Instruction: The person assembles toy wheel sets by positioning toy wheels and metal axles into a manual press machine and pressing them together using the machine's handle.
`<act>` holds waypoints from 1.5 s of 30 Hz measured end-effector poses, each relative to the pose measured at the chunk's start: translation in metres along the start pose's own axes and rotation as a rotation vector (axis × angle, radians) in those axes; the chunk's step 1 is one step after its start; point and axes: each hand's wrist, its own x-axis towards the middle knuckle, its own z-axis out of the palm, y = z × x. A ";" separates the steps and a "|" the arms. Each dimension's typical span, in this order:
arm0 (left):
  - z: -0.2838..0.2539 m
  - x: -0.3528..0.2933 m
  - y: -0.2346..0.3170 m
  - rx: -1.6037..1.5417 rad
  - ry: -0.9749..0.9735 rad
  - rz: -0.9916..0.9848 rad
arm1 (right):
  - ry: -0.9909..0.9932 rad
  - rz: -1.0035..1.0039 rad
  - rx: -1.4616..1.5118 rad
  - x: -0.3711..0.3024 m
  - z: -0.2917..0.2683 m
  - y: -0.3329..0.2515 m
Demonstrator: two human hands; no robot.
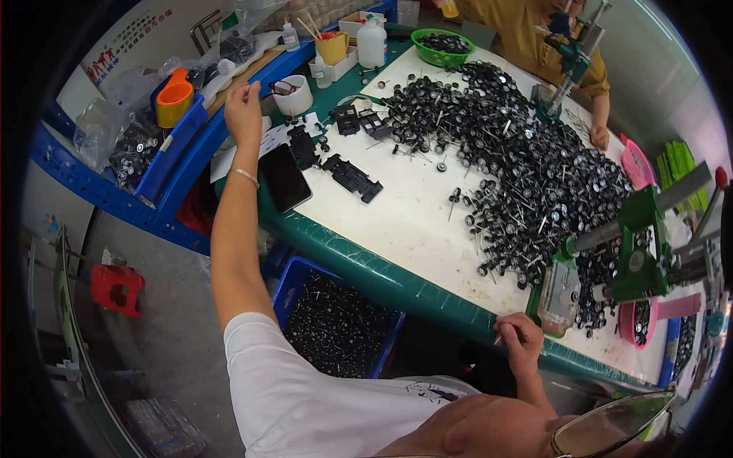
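Observation:
My left hand is stretched out over the blue shelf edge, beside a white cup. Its fingers are bent together, and anything they hold is too small to make out. By the green table edge, my right hand is closed, with a thin sliver at its fingertips that I cannot identify. A big heap of small black wheels on metal axles covers much of the white tabletop. Black plastic toy car chassis lie near a dark phone.
Green hand presses stand at the right, beside pink baskets. Across the table sits a person in a yellow top, near a green basket. Below the edge is a blue bin of small black parts. Orange tape rests at left.

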 end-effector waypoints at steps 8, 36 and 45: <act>-0.066 -0.117 0.129 -0.751 -0.550 -0.209 | -0.031 0.107 0.016 -0.004 -0.006 -0.001; -0.129 -0.402 0.364 -1.106 -1.368 -0.469 | 0.026 -0.259 0.125 -0.047 -0.094 -0.019; -0.064 -0.399 0.404 -0.944 -1.123 -0.114 | 0.361 -0.209 0.124 -0.037 -0.182 -0.029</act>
